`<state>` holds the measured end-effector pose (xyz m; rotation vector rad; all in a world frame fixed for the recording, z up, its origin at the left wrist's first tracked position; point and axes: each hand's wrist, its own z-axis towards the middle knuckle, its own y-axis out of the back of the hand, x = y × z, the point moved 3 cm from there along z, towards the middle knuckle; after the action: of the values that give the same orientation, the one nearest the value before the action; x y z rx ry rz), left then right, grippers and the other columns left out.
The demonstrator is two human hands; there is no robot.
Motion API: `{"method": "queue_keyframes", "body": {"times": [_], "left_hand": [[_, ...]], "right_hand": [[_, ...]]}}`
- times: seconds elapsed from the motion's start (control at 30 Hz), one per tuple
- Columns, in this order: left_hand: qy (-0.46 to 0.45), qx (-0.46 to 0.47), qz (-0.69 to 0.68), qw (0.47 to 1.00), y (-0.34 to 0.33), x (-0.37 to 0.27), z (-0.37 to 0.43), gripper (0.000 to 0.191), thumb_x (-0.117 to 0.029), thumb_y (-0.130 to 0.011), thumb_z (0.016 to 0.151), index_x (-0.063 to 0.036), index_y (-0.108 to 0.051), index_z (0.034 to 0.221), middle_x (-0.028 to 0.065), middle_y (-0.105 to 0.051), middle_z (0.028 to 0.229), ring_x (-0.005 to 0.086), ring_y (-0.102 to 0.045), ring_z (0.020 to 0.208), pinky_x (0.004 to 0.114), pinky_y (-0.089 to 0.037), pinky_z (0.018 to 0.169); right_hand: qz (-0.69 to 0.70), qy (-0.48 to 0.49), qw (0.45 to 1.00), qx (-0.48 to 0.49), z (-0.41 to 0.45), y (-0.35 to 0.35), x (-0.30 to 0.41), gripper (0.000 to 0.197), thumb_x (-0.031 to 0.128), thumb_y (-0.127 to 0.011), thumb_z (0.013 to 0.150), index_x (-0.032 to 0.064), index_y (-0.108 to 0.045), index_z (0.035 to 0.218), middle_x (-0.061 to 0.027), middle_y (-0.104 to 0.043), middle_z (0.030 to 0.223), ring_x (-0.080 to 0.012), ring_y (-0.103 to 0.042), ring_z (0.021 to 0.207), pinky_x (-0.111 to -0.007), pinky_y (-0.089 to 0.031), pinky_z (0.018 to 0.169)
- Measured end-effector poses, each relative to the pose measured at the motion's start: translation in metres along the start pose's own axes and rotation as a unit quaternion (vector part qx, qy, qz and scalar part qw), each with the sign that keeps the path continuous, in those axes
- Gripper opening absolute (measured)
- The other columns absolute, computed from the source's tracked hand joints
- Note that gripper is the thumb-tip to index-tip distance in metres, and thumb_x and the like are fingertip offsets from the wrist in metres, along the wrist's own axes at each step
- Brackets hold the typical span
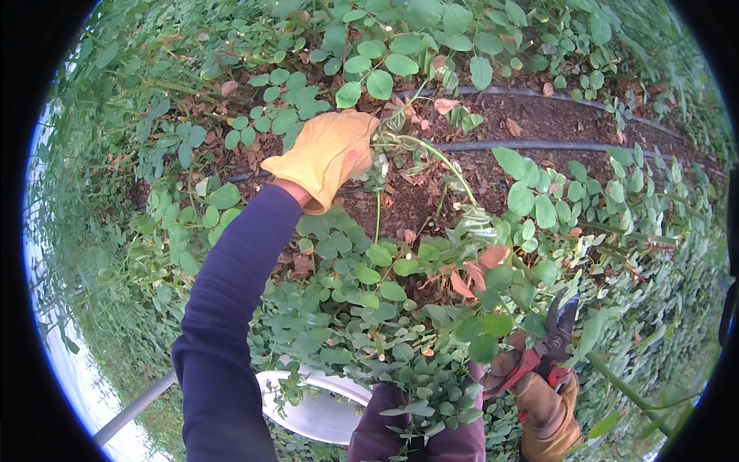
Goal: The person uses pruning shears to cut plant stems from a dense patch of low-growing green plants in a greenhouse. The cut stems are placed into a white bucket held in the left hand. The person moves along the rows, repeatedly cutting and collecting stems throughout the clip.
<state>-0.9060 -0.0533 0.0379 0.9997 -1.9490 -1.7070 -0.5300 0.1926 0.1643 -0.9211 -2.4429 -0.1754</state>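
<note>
My left hand [332, 153], in a yellow leather work glove, reaches forward among the plants. Its fingers face away from me and are partly hidden, closed around wilted green stems [441, 159] that trail out to the right. A brown-and-yellow glove covers my right hand [540, 398], low on the right. It grips red-handled pruning shears [554, 341], whose dark blades point up and stand apart among the leaves. Dry pinkish-brown leaves [476, 271] hang on the plant between my hands.
Dark drip irrigation hoses [519, 145] run across the mulched soil [485, 115]. Leafy rose-like bushes [381, 63] crowd every side. A white bucket [314, 413] stands beside my legs [381, 430]. One thick green cane [626, 390] slants past my right hand, and a grey pole [135, 407] lies at lower left.
</note>
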Motion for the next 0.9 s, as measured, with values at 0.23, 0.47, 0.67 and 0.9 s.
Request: {"method": "queue_keyframes", "body": {"times": [0.23, 0.47, 0.67, 0.9], "left_hand": [[0.008, -0.065, -0.169, 0.983, 0.061, 0.018, -0.063, 0.033, -0.024, -0.069, 0.1, -0.0059, -0.072, 0.127, 0.0203, -0.077, 0.111, 0.0431, -0.073, 0.102, 0.051, -0.059, 0.088], [0.01, 0.009, -0.195, 0.981, -0.025, 0.007, -0.087, 0.022, -0.028, -0.072, 0.099, -0.0186, -0.08, 0.117, 0.017, -0.076, 0.102, 0.039, -0.072, 0.092, 0.051, -0.057, 0.083], [0.183, 0.2, -0.217, 0.938, -0.073, -0.004, -0.041, 0.039, -0.035, -0.072, 0.101, 0.0027, -0.08, 0.11, 0.0248, -0.08, 0.106, 0.0396, -0.077, 0.096, 0.05, -0.058, 0.089], [0.134, 0.39, -0.205, 0.888, -0.061, -0.031, -0.053, 0.059, -0.051, -0.076, 0.09, 0.0002, -0.083, 0.118, 0.0247, -0.081, 0.117, 0.0341, -0.078, 0.112, 0.046, -0.057, 0.099]], "right_hand": [[0.012, -0.01, 0.999, 0.031, -0.017, -0.018, 0.014, 0.067, 0.015, -0.088, 0.09, -0.004, -0.062, 0.148, -0.0196, -0.08, 0.115, -0.0342, -0.081, 0.097, -0.049, -0.068, 0.088], [-0.026, 0.033, 0.998, 0.045, -0.017, -0.019, 0.01, 0.052, 0.018, -0.079, 0.099, -0.0033, -0.064, 0.144, -0.0181, -0.08, 0.115, -0.0305, -0.079, 0.096, -0.045, -0.066, 0.084], [-0.048, 0.04, 0.996, 0.068, -0.023, -0.024, 0.014, 0.053, 0.018, -0.079, 0.102, -0.0033, -0.063, 0.147, -0.0172, -0.079, 0.116, -0.0296, -0.078, 0.097, -0.044, -0.065, 0.087], [-0.071, 0.041, 0.992, 0.097, -0.021, -0.027, 0.011, 0.054, 0.021, -0.081, 0.103, -0.0031, -0.063, 0.148, -0.0171, -0.079, 0.118, -0.0285, -0.079, 0.104, -0.043, -0.065, 0.091]]}}
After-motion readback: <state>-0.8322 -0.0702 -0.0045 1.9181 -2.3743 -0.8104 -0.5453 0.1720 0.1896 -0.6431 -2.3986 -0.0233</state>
